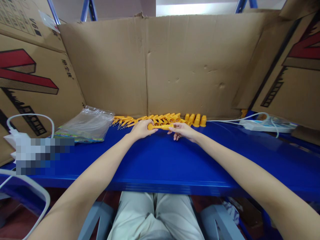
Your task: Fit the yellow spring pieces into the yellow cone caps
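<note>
Both arms reach forward over the blue table (160, 163). My left hand (141, 129) is closed round one end of a long yellow plastic piece (161, 126), and my right hand (182, 130) pinches its other end, fingers curled. The piece lies level between the hands, just above the table. Right behind them a row of similar yellow pieces (150, 118) lies along the cardboard wall, some with small metal chains, and several short yellow caps (196, 120) stand upright at the row's right end.
Cardboard sheets (190, 63) wall the back and both sides. A stack of clear plastic bags (86, 125) lies at the left. A white power strip with cable (265, 125) sits at the far right. A white charger and cable (15, 136) rest at the left edge.
</note>
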Tool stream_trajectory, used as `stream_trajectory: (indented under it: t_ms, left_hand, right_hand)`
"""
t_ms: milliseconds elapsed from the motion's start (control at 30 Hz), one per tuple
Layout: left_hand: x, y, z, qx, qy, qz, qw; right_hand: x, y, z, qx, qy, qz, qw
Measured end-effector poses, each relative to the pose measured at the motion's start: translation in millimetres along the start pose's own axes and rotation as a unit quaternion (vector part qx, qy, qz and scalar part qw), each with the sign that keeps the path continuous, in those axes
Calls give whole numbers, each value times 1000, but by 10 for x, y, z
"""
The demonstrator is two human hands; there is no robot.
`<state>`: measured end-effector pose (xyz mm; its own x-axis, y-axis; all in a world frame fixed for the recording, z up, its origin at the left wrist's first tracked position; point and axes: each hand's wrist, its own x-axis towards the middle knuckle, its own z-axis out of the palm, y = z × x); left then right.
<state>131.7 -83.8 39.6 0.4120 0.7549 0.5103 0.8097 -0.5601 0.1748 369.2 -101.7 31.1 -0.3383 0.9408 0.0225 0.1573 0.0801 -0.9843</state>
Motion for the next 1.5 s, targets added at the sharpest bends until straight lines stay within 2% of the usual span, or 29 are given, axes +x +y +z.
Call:
stream_trajectory:
  t_ms: [333, 800, 967, 1100, 1233, 1500]
  left_hand:
    - [-21, 70, -37, -1, 4, 1, 1000]
    - [-28, 124, -22, 17, 0, -15, 1000]
    - [-17, 102, -23, 13, -6, -18, 1000]
    - [-11, 87, -30, 17, -8, -20, 1000]
    - [-11, 98, -43, 20, -12, -20, 1000]
    - [-16, 118, -50, 28, -11, -21, 999]
  right_hand:
    - [4, -34, 31, -20, 12, 32, 999]
    - [52, -19, 63, -9, 73, 53, 996]
    - [8, -67, 53, -17, 45, 72, 996]
    - [-39, -82, 43, -3, 3, 35, 999]
    - [-13, -31, 40, -6, 2, -17, 1000]
    - [-1, -2, 52, -11, 13, -21, 1000]
